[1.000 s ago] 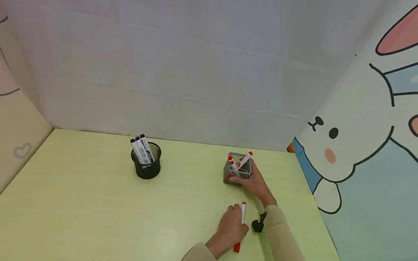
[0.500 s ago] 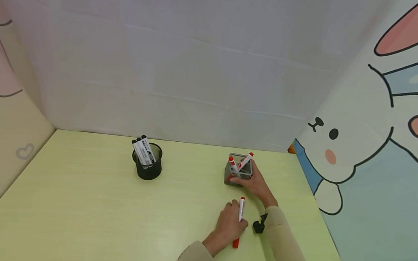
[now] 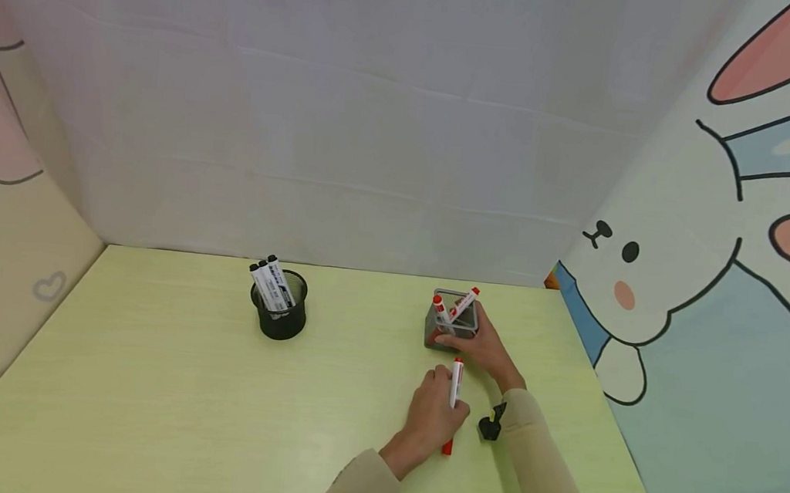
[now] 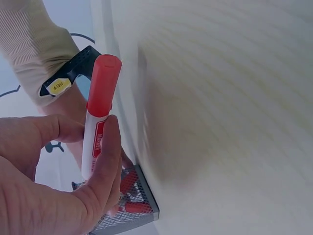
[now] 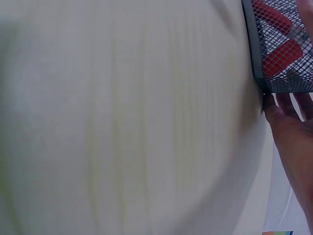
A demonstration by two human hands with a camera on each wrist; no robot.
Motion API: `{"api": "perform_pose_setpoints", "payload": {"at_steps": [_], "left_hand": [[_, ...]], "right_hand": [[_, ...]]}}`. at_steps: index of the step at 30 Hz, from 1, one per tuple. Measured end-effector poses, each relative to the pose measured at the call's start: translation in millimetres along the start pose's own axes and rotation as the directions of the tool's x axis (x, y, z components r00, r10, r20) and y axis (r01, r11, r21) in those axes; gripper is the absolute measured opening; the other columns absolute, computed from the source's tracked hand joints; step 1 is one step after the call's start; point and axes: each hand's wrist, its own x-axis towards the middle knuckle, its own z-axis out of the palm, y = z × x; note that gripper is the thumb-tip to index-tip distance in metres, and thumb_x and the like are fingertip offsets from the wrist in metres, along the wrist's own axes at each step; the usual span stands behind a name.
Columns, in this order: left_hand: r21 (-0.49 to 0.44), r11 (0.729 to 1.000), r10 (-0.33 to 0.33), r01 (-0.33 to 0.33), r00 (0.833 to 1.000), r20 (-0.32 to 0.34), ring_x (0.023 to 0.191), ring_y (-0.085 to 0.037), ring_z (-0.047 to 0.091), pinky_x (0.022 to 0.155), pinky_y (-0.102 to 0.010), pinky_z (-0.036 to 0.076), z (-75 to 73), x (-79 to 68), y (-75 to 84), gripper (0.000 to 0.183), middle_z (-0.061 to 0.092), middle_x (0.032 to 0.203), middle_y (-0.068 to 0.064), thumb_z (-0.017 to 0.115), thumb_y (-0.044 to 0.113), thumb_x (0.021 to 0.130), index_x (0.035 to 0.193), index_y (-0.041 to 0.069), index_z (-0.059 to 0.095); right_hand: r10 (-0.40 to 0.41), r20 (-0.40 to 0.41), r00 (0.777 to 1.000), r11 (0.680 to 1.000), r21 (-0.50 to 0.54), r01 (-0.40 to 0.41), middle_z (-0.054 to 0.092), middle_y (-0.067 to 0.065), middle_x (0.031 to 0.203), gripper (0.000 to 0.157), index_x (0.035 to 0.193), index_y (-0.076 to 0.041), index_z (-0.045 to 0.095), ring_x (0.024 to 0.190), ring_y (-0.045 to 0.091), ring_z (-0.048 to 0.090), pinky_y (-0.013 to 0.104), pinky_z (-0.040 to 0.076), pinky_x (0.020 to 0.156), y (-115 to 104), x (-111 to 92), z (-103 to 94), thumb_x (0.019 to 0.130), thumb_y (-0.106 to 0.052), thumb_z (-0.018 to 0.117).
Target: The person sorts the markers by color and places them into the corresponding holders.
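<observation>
My left hand [image 3: 432, 416] pinches a red-and-white marker [image 4: 98, 112] between thumb and fingers, above the table and in front of the square pen holder. One red end points away from me, the other toward me. At the back right, the grey mesh pen holder [image 3: 438, 338] stands upright on the table with two red-capped markers [image 3: 463, 304] leaning in it. My right hand [image 3: 487, 352] grips the holder from its right and near side. Through the mesh in the right wrist view, the red lower ends [image 5: 282, 58] of those markers show.
A round black mesh pen cup [image 3: 280, 325] with several black-capped white markers [image 3: 271, 283] stands at the back left of the pale yellow table [image 3: 181, 400]. A white wall sheet [image 3: 342, 118] rises behind. Black wrist cameras [image 3: 490, 426] are strapped on the arms.
My left hand has moved slightly away from me and to the left with the marker, closer to the square holder. The right hand stays on the holder.
</observation>
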Motion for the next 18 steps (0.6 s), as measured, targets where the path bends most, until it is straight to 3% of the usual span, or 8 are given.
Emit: {"api": "perform_pose_setpoints", "payload": {"at_steps": [8,14,18], "left_hand": [[-0.008,0.999,0.047,-0.048,0.997,-0.062,0.068,-0.014,0.049,0.06,-0.027,0.045,-3.9,3.7,3.4,0.033,0.055,0.094,-0.008,0.072,0.001,0.082,0.111,-0.004,0.057],[-0.029,0.998,0.055,-0.057,0.995,-0.078,0.07,-0.013,0.052,0.061,-0.026,0.047,-8.1,11.3,6.7,0.036,0.057,0.096,-0.009,0.072,0.003,0.082,0.114,-0.004,0.057],[-0.049,0.996,0.076,-0.081,0.992,-0.1,0.072,-0.012,0.053,0.061,-0.026,0.047,-12.6,17.0,9.2,0.04,0.056,0.093,-0.007,0.072,0.002,0.082,0.118,-0.002,0.054]], "right_hand": [[-0.007,-0.002,1.0,0.999,0.032,0.007,0.056,0.01,0.143,0.083,0.151,-0.017,0.038,0.132,0.03,0.053,0.054,0.038,0.111,2,2,1.1,0.084,-0.022,0.087],[-0.002,-0.036,0.999,0.999,-0.035,0.001,0.052,0.014,0.15,0.093,0.156,-0.015,0.032,0.138,0.033,0.047,0.058,0.031,0.116,2,3,2.8,0.083,-0.024,0.089],[-0.072,-0.021,0.997,0.997,-0.003,0.072,0.049,0.024,0.15,0.092,0.158,-0.007,0.028,0.136,0.038,0.047,0.058,0.035,0.113,4,5,2.0,0.085,-0.002,0.083]]}}
